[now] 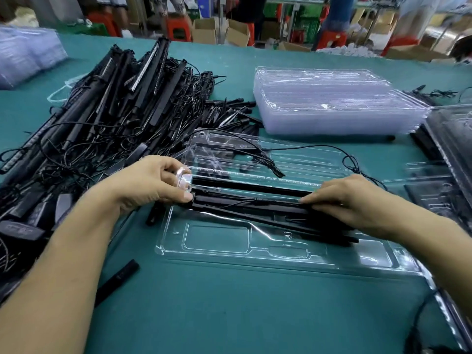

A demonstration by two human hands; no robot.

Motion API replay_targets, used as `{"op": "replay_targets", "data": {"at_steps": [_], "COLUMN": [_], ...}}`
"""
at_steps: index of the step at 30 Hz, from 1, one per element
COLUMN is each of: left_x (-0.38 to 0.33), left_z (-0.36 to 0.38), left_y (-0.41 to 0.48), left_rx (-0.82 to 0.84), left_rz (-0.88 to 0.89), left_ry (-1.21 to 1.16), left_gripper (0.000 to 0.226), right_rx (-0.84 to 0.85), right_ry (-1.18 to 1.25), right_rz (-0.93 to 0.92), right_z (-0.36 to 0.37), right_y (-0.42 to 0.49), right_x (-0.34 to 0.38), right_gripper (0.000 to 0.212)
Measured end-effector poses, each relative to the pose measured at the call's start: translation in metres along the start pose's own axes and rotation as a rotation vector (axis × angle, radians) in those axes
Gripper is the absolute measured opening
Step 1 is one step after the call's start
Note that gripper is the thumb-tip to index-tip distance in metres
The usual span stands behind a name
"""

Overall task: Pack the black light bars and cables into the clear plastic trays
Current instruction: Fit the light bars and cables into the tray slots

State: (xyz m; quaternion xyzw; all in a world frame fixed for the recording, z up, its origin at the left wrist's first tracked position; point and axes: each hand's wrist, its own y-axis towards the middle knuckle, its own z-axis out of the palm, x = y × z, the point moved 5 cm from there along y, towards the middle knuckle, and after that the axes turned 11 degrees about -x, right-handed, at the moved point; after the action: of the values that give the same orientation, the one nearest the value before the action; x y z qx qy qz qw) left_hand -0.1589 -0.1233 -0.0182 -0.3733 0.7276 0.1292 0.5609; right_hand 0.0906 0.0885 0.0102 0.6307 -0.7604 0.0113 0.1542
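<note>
Between left hand (150,182) and right hand (352,200), one clear tray (229,254), at least three light bars (250,183) — beyond, one tray stack (332,108).

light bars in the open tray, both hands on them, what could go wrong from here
1. The loose bars under the left hand and right hand lie askew, not in a groove like the seated bar; pressing them down could buckle the thin tray.
2. The cable loops over the tray's far half and might snag or get pinched on closing.
</note>
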Motion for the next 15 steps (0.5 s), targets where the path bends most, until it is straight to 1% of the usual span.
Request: {"op": "replay_targets", "data": {"at_steps": [6, 10, 12, 14, 15], "left_x": [0.0, 0.002, 0.003, 0.001, 0.0], "left_z": [-0.001, -0.002, -0.001, -0.001, 0.0], "left_y": [0.0, 0.001, 0.001, 0.001, 0.0], "left_rx": [-0.013, -0.017, -0.019, -0.022, -0.022], "left_rz": [0.003, 0.004, 0.002, 0.002, 0.003], "left_ry": [-0.012, -0.004, 0.012, 0.042, 0.062], "left_gripper": [0.048, 0.052, 0.056, 0.063, 0.07], "right_rx": [-0.049, -0.195, -0.269, -0.313, -0.315], "right_ry": [-0.118, -0.179, -0.188, -0.166, -0.156], "right_rz": [0.032, 0.006, 0.025, 0.055, 0.071], "right_z": [-0.006, -0.006, -0.006, -0.005, -0.004], "right_y": [-0.012, -0.018, -0.019, -0.019, -0.018], "right_x": [-0.018, -0.013, -0.013, -0.015, -0.016], "right_gripper": [0.031, 0.02, 0.015, 0.013, 0.012]}}
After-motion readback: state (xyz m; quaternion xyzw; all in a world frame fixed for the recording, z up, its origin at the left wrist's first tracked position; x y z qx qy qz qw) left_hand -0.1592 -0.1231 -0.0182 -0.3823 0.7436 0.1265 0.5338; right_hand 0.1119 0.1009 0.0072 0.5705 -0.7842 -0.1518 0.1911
